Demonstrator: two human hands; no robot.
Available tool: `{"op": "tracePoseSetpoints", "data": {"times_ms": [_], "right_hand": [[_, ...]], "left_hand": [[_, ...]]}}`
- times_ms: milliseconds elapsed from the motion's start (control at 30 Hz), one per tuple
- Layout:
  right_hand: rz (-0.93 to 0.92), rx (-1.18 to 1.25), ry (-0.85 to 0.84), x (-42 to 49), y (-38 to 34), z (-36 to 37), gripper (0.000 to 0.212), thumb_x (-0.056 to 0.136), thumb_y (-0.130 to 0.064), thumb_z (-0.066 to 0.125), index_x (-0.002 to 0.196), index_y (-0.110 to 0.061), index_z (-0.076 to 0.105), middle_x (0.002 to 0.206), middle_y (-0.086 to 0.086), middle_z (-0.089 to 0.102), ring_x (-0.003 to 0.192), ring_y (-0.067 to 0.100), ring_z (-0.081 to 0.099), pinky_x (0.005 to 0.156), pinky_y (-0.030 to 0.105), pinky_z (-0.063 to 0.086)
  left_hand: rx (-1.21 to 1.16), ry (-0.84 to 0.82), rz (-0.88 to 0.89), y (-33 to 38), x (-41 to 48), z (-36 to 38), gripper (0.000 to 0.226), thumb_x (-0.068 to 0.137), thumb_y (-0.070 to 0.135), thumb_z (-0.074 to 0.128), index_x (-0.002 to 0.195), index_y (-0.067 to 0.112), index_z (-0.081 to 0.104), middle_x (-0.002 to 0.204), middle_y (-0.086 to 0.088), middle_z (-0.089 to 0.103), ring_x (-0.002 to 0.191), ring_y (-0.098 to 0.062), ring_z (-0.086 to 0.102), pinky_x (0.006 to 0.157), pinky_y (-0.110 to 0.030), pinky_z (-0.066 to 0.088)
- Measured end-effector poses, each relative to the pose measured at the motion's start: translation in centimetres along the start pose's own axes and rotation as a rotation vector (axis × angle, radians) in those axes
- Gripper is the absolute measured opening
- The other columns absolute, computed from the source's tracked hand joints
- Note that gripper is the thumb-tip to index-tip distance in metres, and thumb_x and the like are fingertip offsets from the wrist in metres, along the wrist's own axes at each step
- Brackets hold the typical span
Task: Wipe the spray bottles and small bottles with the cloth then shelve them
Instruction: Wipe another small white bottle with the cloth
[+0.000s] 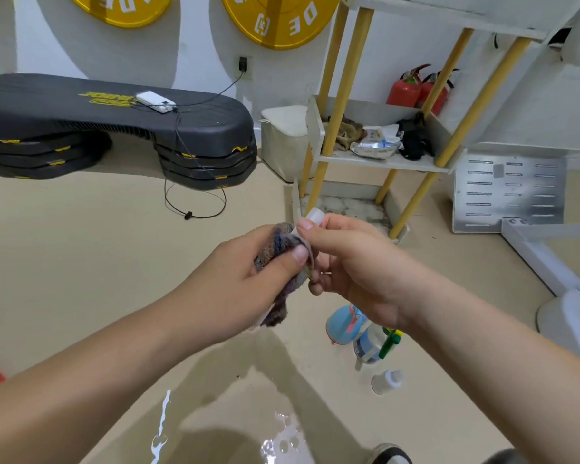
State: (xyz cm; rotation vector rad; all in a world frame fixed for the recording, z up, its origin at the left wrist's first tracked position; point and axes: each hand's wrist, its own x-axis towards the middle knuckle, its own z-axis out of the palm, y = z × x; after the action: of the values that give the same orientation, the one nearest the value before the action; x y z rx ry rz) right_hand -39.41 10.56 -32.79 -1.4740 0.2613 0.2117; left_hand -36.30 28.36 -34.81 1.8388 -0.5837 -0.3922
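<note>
The black step platform (114, 122) sits on the floor, well to the left of the shelf (382, 160). In front of the shelf, the person's left hand (235, 279) and right hand (355, 262) meet. Nearer than the shelf, on the floor, a blue spray bottle (344, 324) and a green-triggered spray bottle (372, 343) stand side by side. The left hand clutches the dark bunched cloth (278, 249) and presses it against a white-capped small bottle (315, 216) pinched in the right hand. A clear capped bottle (385, 381) sits near the sprays.

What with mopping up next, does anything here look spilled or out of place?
Shiny wet-looking patches on the beige floor at the bottom edge may be spilled water. A small clear plastic bottle lies on its side further right.
</note>
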Motion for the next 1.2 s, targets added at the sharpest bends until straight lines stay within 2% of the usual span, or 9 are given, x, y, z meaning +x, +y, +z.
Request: {"op": "tracePoseSetpoints", "data": {"times_ms": [233,367,533,633,733,900,967,1067,1200], "right_hand": [[-0.037,-0.119,0.062,0.2,0.5,-0.3,0.02,0.102,-0.03,0.065,0.099,-0.011,0.057,0.064,0.002,0.052,0.053,0.016,0.047,0.052,0.03,0.043],[-0.073,-0.294,0.18,0.4,0.9,0.0,0.034,0.098,-0.041,0.068,0.088,-0.011,0.055,0.062,0.006,0.055,0.051,0.017,0.049,0.052,0.03,0.043],[0.009,-0.103,0.044,0.3,0.4,-0.4,0.023,0.1,-0.032,0.067,0.102,-0.011,0.058,0.066,0.003,0.053,0.057,0.016,0.047,0.055,0.03,0.043],[0.024,-0.06,0.011,0.4,0.4,-0.6,0.014,0.101,-0.022,0.065,0.109,-0.012,0.06,0.061,0.0,0.051,0.055,0.015,0.045,0.053,0.028,0.042],[-0.012,-0.047,0.135,0.8,0.7,-0.4,0.017,0.101,-0.023,0.065,0.101,-0.009,0.057,0.057,-0.002,0.05,0.052,0.014,0.044,0.052,0.027,0.041],[-0.095,-0.223,0.414,1.4,1.4,-0.6,0.034,0.097,-0.04,0.069,0.091,-0.012,0.05,0.064,0.007,0.051,0.054,0.019,0.041,0.061,0.035,0.038],[-0.117,-0.27,0.422,1.2,1.6,-0.2,0.034,0.096,-0.04,0.07,0.089,-0.014,0.049,0.073,0.01,0.05,0.057,0.019,0.041,0.057,0.031,0.037],[-0.113,-0.275,0.352,1.0,1.7,0.4,0.039,0.095,-0.038,0.072,0.096,-0.005,0.052,0.077,0.009,0.05,0.061,0.02,0.044,0.057,0.034,0.039],[-0.082,-0.235,0.36,0.9,1.3,0.0,0.035,0.097,-0.034,0.071,0.105,-0.002,0.057,0.093,0.012,0.067,0.076,0.021,0.068,0.068,0.034,0.062]], "left_hand": [[-0.338,-0.039,-0.347,0.4,0.3,-0.3,0.042,0.102,0.053,0.053,0.104,0.018,0.077,0.098,-0.001,0.082,0.097,-0.02,0.078,0.099,-0.041,0.056],[0.224,0.076,-0.028,-0.8,-0.4,1.4,0.022,0.087,0.056,0.067,0.104,0.041,0.063,0.084,0.015,0.075,0.079,-0.006,0.072,0.081,-0.041,0.06],[-0.034,0.023,-0.104,-0.1,-0.3,0.9,0.023,0.1,0.049,0.063,0.092,0.027,0.066,0.073,0.008,0.071,0.073,-0.025,0.072,0.067,-0.04,0.062],[-0.275,0.056,-0.341,0.1,0.4,0.0,0.048,0.104,0.054,0.051,0.097,0.013,0.074,0.091,-0.006,0.081,0.088,-0.028,0.078,0.086,-0.04,0.059],[-0.465,0.07,-0.492,-0.3,0.6,0.2,0.047,0.104,0.052,0.053,0.104,0.01,0.076,0.099,-0.009,0.082,0.09,-0.024,0.079,0.083,-0.034,0.058],[-0.417,0.142,-0.541,-2.3,-0.3,2.5,0.044,0.103,0.054,0.054,0.108,0.015,0.074,0.095,-0.014,0.08,0.092,-0.039,0.078,0.09,-0.046,0.057],[-0.509,0.13,-0.552,-2.2,-0.5,3.0,0.046,0.109,0.05,0.046,0.115,0.008,0.065,0.093,-0.028,0.074,0.086,-0.055,0.073,0.079,-0.055,0.053],[-0.525,0.225,-0.557,-2.0,-0.1,2.4,0.043,0.112,0.041,0.04,0.113,0.002,0.059,0.094,-0.039,0.07,0.065,-0.054,0.069,0.064,-0.051,0.047],[-0.085,0.376,-0.374,-2.9,0.4,1.7,0.038,0.107,0.045,0.045,0.092,0.015,0.064,0.076,-0.007,0.071,0.071,-0.032,0.066,0.069,-0.036,0.051]]}}
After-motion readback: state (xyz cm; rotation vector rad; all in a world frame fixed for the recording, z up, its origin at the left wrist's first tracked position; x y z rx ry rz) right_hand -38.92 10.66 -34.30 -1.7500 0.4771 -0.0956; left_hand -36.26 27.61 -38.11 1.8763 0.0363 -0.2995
